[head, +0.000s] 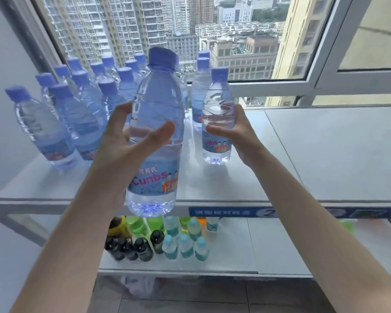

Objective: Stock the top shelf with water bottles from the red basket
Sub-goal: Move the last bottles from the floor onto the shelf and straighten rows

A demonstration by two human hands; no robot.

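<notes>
Head view: the top shelf (303, 154) is carrying a crowd of stocked bottles (77, 105) at its far left, so the job looks well under way. The red basket is not showing, so what is left cannot be told. The left hand (131, 143) is holding a raised bottle (156, 109) above the near edge, grip wrapping its middle. The right hand (235, 132) is curling its grip round a second bottle (217, 105), upright on the shelf, just right.
</notes>
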